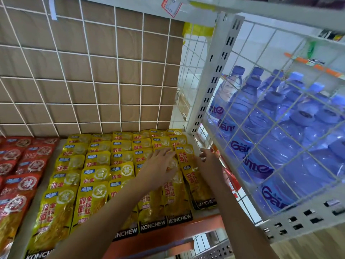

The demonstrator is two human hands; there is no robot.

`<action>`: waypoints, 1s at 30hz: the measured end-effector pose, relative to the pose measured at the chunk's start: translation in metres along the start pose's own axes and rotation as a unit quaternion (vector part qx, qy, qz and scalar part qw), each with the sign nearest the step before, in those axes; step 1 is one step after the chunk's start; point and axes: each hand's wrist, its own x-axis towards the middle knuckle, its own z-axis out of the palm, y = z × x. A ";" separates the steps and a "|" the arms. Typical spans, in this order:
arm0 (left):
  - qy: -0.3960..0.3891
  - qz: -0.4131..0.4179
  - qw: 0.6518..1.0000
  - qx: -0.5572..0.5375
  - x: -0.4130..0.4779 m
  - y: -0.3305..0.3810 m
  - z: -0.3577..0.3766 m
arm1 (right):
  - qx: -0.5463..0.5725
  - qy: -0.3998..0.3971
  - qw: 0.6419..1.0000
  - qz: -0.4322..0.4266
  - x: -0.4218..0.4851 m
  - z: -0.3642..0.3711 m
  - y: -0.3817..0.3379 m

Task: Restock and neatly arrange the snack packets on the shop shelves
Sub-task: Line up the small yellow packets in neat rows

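Note:
Yellow snack packets lie in several overlapping rows across the shelf, which has an orange front edge. My left hand lies flat with straight fingers on the packets in the second row from the right. My right hand is at the right edge of the rightmost row, fingers loosely curled by the wire side panel. Whether it pinches a packet cannot be told. Both forearms cover the near packets of those rows.
Red snack packets fill the left part of the shelf. A white wire grid over brown cardboard backs it. To the right, a wire cage holds several blue water bottles. A slotted white upright stands between.

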 end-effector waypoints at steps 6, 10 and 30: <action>0.003 -0.056 0.998 -0.026 0.049 -0.007 0.000 | -0.008 0.003 1.000 0.024 0.025 0.008 -0.004; -0.021 -0.078 0.996 -0.021 0.073 -0.016 0.005 | -0.002 -0.003 0.999 0.033 0.034 0.012 -0.003; -0.013 -0.051 0.998 0.047 0.075 -0.020 0.014 | 0.033 0.021 0.998 0.043 0.040 0.020 -0.002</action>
